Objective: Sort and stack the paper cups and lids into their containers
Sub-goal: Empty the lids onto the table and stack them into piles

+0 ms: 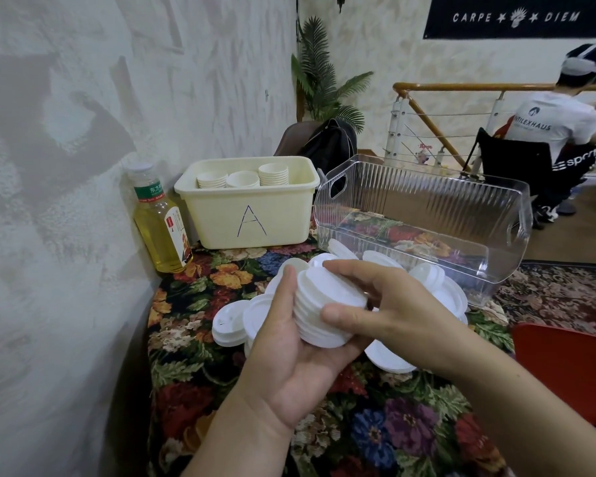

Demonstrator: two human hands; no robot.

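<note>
A nested stack of white lids [327,306] sits at the centre of the view, lying on its side and held up off the flowered tablecloth [375,418] between both hands. The left hand [296,349] cups it from seven o'clock: the stack rests in the palm, the thumb rises along its left edge toward eleven o'clock, and the other fingers curl underneath, mostly hidden. The right hand [389,304] comes in from four o'clock and pinches the top end of the stack, its thumb pressed flat on the lower rim at five o'clock and its curled fingers hooked over the upper rim at twelve. Around and under the hands, loose lids [233,321] lie scattered on the cloth, some overlapping, from nine o'clock round to three. At one o'clock of the hands a clear ribbed bin [427,208] lies tipped on its side with its open mouth toward the pile; a few lids lie at or just inside that mouth. At eleven o'clock stands a cream tub [252,215] marked with a letter A, with three stacks of paper cups [243,179] inside. Just left of the tub, against the wall, stands a bottle [159,222] of yellow drink.
</note>
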